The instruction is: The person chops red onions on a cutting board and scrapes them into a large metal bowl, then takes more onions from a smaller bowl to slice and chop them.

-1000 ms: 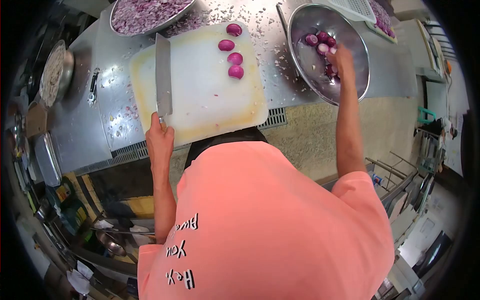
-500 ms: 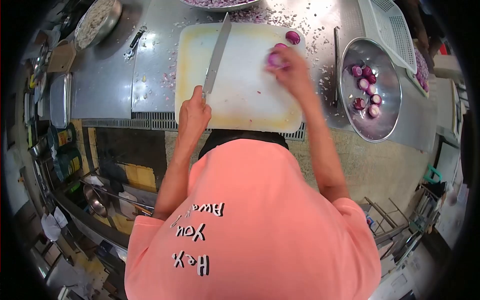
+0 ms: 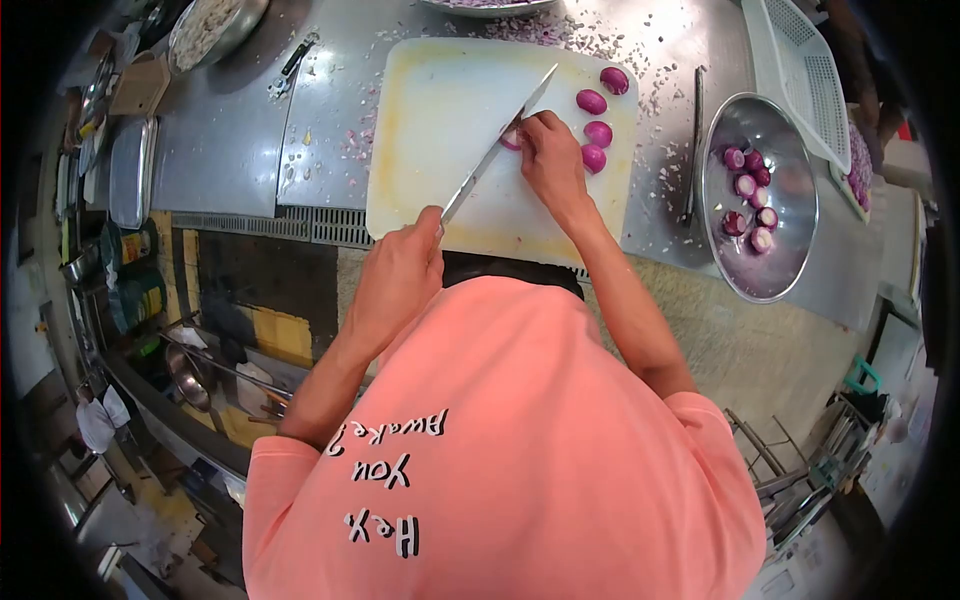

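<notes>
My left hand (image 3: 405, 262) is wrapped round the handle of a long knife (image 3: 478, 172), whose blade slants up and to the right over the white cutting board (image 3: 430, 100). At the blade's right side, my right hand (image 3: 552, 165) pinches a red onion piece (image 3: 511, 138) against the board; its fingers partly cover the piece. Several purple onion halves (image 3: 597, 134) lie in a loose column to the right of that hand, along the board's right side.
A steel bowl (image 3: 770, 272) with several onions stands at the right, a metal bar (image 3: 694, 145) beside it. Behind are a white basket (image 3: 800, 60) and a co-worker's arm (image 3: 868, 90). Another bowl (image 3: 238, 35) and a peeler (image 3: 292, 66) are at upper left. Onion scraps litter the steel table (image 3: 335, 110).
My right hand has left the onion halves at the board's right side and now holds a piece by the knife. The blade has tilted further right, towards that piece.
</notes>
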The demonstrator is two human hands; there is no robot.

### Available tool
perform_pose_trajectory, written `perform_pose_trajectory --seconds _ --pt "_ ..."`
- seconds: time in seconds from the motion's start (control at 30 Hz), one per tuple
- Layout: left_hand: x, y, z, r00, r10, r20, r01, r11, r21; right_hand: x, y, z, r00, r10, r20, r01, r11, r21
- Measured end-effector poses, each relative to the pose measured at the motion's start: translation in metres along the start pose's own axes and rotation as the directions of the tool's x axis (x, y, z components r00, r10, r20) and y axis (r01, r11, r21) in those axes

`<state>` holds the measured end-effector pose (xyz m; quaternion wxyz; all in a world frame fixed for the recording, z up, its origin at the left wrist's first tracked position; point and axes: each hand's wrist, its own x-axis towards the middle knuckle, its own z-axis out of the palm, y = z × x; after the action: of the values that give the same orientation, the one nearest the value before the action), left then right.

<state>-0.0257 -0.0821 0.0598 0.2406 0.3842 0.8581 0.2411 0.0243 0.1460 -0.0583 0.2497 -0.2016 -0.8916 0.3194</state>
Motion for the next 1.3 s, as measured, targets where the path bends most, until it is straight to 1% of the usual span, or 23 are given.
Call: perform_pose_trajectory --seconds 0.1,0.13,0.2,0.23,0.27,0.3,0.4,0.43,0.5,0.53,0.6,0.63,0.7,0.73,0.8,0.93,0.97,1.0,1.1,1.13,1.2,1.23,1.3 --pt "0.005 -0.007 0.010 0.999 0.010 0.049 -0.014 0.997 0.081 0.000 0.001 0.001 1.000 0.016 -0.004 -0.016 1.000 0.018" --pt "0.013 -0.008 0.015 0.998 0.014 0.053 -0.019 0.996 0.083 0.000 0.004 0.001 1.000 0.021 -0.008 -0.021 1.000 0.017" --pt "0.035 -0.005 0.031 0.999 0.013 0.030 -0.013 1.000 0.009 -0.001 0.010 0.002 1.000 0.016 -0.012 -0.016 0.999 0.046" --pt "0.050 -0.009 0.042 1.000 0.013 0.027 -0.013 1.000 0.009 -0.001 0.010 0.001 1.000 0.014 -0.012 -0.013 0.999 0.046" --pt "0.066 -0.014 0.056 0.998 0.059 -0.015 -0.059 0.998 0.027 -0.001 0.010 0.000 0.999 0.040 0.002 -0.040 0.996 0.080" --pt "0.075 -0.012 0.058 0.993 0.104 -0.057 -0.102 0.994 0.046 -0.001 0.007 -0.001 0.998 0.065 0.020 -0.067 0.991 0.114" --pt "0.082 -0.012 0.047 0.988 0.124 -0.094 -0.124 0.992 0.007 -0.005 0.000 -0.004 1.000 0.018 0.019 -0.021 0.988 0.154" --pt "0.076 -0.015 0.045 0.988 0.122 -0.095 -0.122 0.993 0.008 -0.007 -0.002 -0.003 1.000 0.017 0.020 -0.019 0.988 0.156" --pt "0.058 -0.025 0.037 0.998 0.013 -0.060 -0.014 1.000 -0.017 -0.013 -0.008 0.002 0.996 -0.064 0.060 0.051 0.978 0.200" --pt "0.052 -0.030 0.038 0.999 0.016 -0.048 -0.017 1.000 -0.009 -0.018 -0.014 0.004 0.997 -0.052 0.054 0.040 0.978 0.203" --pt "0.044 -0.037 0.044 0.999 0.012 -0.047 -0.012 1.000 0.000 -0.030 -0.024 0.006 0.982 -0.051 0.182 0.039 0.997 0.071" --pt "0.046 -0.036 0.047 0.999 0.010 -0.044 -0.010 1.000 0.000 -0.032 -0.025 0.005 0.982 -0.048 0.184 0.035 0.997 0.072" --pt "0.052 -0.031 0.049 0.994 0.066 -0.088 -0.065 0.998 0.009 -0.034 -0.029 0.006 0.989 -0.010 0.150 -0.012 0.989 0.150" --pt "0.049 -0.023 0.041 0.994 0.061 -0.088 -0.060 0.998 0.009 -0.036 -0.029 0.007 0.988 -0.011 0.154 -0.013 0.988 0.153" --pt "0.047 -0.006 0.025 1.000 -0.011 -0.028 0.011 1.000 0.000 -0.036 -0.025 0.007 0.989 -0.016 0.144 -0.003 0.992 0.127" --pt "0.055 -0.011 0.047 0.999 -0.040 -0.019 0.040 0.999 0.025 -0.038 -0.022 0.012 0.992 -0.022 0.122 0.009 0.994 0.112" --pt "0.071 -0.019 0.061 0.997 0.037 -0.065 -0.035 0.999 0.036 -0.038 -0.021 0.013 0.991 -0.014 0.131 -0.001 0.993 0.117" --pt "0.079 -0.012 0.060 0.987 0.115 -0.112 -0.110 0.993 0.049 -0.038 -0.020 0.012 0.990 -0.008 0.140 -0.009 0.993 0.120" --pt "0.072 0.001 0.039 0.994 0.084 -0.076 -0.083 0.996 0.012 -0.039 -0.020 0.012 0.994 -0.041 0.097 0.027 0.989 0.144" --pt "0.068 0.001 0.039 0.993 0.091 -0.073 -0.089 0.996 0.019 -0.038 -0.019 0.012 0.995 -0.038 0.088 0.025 0.989 0.145" --pt "0.059 -0.004 0.045 0.998 0.035 -0.048 -0.033 0.999 0.038 -0.041 -0.016 0.015 0.996 -0.030 0.079 0.018 0.988 0.157" --pt "0.063 -0.008 0.053 0.999 0.032 -0.040 -0.031 0.999 0.039 -0.043 -0.018 0.014 0.996 -0.022 0.081 0.009 0.987 0.159" --pt "0.080 -0.015 0.070 0.989 0.112 -0.099 -0.107 0.993 0.050 -0.042 -0.018 0.012 0.997 -0.021 0.074 0.010 0.988 0.155"
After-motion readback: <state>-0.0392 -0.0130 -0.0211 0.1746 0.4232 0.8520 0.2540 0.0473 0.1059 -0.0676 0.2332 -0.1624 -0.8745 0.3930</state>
